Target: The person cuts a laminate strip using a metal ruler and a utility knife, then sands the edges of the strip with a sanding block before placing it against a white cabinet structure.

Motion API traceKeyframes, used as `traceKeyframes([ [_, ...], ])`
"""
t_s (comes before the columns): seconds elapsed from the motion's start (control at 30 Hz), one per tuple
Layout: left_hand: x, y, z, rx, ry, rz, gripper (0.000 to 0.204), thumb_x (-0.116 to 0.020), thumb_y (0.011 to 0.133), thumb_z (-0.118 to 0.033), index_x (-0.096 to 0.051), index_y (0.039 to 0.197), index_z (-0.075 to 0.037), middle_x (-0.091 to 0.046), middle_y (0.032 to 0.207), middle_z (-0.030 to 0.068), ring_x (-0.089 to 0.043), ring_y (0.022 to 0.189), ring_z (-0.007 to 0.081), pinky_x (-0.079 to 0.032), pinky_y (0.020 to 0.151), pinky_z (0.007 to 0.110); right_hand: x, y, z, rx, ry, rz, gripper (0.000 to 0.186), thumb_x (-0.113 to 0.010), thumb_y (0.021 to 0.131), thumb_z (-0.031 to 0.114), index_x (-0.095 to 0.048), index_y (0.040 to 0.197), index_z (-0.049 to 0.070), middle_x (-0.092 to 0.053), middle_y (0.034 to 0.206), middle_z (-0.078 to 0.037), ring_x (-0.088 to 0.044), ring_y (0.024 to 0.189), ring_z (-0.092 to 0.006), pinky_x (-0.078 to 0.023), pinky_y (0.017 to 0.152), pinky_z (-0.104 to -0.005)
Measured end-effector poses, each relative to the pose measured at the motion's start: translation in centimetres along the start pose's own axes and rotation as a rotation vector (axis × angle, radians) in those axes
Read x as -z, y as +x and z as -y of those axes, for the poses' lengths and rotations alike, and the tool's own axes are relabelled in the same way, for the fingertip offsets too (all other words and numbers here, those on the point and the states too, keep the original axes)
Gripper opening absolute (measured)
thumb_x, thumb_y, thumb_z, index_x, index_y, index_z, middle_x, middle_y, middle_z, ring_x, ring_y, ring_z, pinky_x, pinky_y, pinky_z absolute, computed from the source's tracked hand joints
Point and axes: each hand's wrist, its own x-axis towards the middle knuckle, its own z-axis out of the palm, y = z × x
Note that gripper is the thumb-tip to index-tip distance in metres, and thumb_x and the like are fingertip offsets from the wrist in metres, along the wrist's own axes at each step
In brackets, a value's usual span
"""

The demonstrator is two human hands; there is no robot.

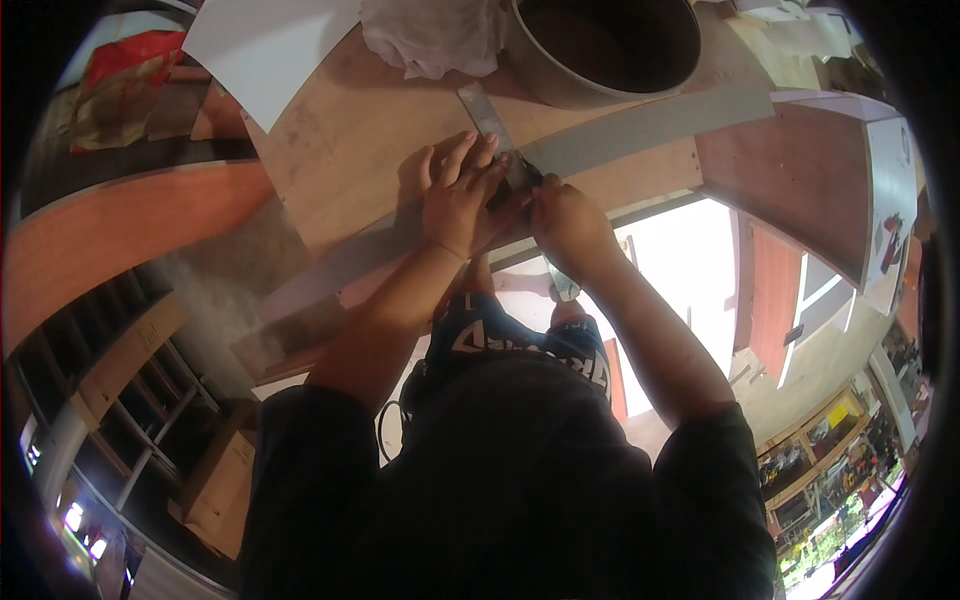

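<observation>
A flat metal ruler [480,108] lies at a slant across a long grey strip [640,128] on a wooden board [350,150]. My left hand [458,205] rests on the strip with its fingers spread, their tips at the ruler's left edge. On the other side of the ruler, my right hand [572,222] is closed close to the strip. Something small and dark shows at its fingertips, too covered to name. Below my hands a shiny end [563,283] juts past the board's near edge; whether it belongs to the ruler I cannot tell.
Beyond my hands stand a large round bin [560,85] and a crumpled white cloth or bag [430,40]. A white sheet [270,50] lies at the far left. A wooden panel box [790,170] stands to the right, a cardboard box [222,490] at the lower left.
</observation>
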Motion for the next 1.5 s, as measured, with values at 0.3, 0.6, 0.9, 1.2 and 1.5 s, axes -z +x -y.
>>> traceKeyframes([
  [0.3, -0.3, -0.5, 0.8, -0.052, 0.001, -0.035, 0.049, -0.071, 0.086, -0.050, -0.067, 0.125, -0.022, -0.059, 0.144, 0.0006, -0.047, 0.137, 0.0250, -0.024, 0.113, 0.057, -1.7, -3.0, -2.3, 0.025, -0.162, 0.126, 0.021, -0.050, 0.095, 0.014, -0.057, 0.103, -0.004, -0.068, 0.090, -0.025, -0.070, 0.084, -0.0406, -0.058, 0.074, -0.0492],
  [0.6, -0.5, -0.5, -0.9, -0.019, -0.016, -0.028, 0.046, -0.068, 0.087, -0.052, -0.070, 0.120, -0.019, -0.060, 0.143, 0.0006, -0.046, 0.138, 0.0245, -0.022, 0.114, 0.056, 1.1, -6.2, -1.8, -0.083, -0.057, 0.132, 0.020, -0.049, 0.099, 0.018, -0.052, 0.097, -0.002, -0.067, 0.080, -0.029, -0.068, 0.073, -0.0469, -0.055, 0.065, -0.0548],
  [0.9, -0.3, 0.1, 0.0, -0.014, -0.031, -0.059, 0.045, -0.070, 0.085, -0.052, -0.073, 0.115, -0.018, -0.059, 0.143, 0.0001, -0.046, 0.137, 0.0220, -0.020, 0.116, 0.053, -0.8, -1.9, -1.3, 0.028, 0.035, -0.130, 0.021, -0.051, 0.099, 0.018, -0.052, 0.095, -0.003, -0.065, 0.079, -0.031, -0.065, 0.072, -0.0492, -0.053, 0.065, -0.0556],
  [1.2, -0.1, 0.1, 0.0, 0.001, -0.037, -0.043, 0.042, -0.073, 0.081, -0.046, -0.071, 0.115, -0.021, -0.060, 0.142, -0.0013, -0.045, 0.139, 0.0224, -0.024, 0.114, 0.059, -1.7, -0.5, -1.0, 0.020, 0.047, -0.134, 0.023, -0.050, 0.100, 0.020, -0.053, 0.095, -0.002, -0.065, 0.083, -0.031, -0.065, 0.078, -0.0489, -0.053, 0.070, -0.0558],
  [1.5, -0.1, 0.3, 0.1, 0.025, -0.064, -0.029, 0.042, -0.073, 0.081, -0.047, -0.071, 0.114, -0.022, -0.060, 0.141, -0.0017, -0.045, 0.138, 0.0222, -0.024, 0.115, 0.060, -1.8, -0.6, -0.8, 0.161, -0.031, -0.168, 0.020, -0.054, 0.096, 0.019, -0.055, 0.098, -0.001, -0.067, 0.085, -0.026, -0.068, 0.082, -0.0429, -0.055, 0.073, -0.0507],
])
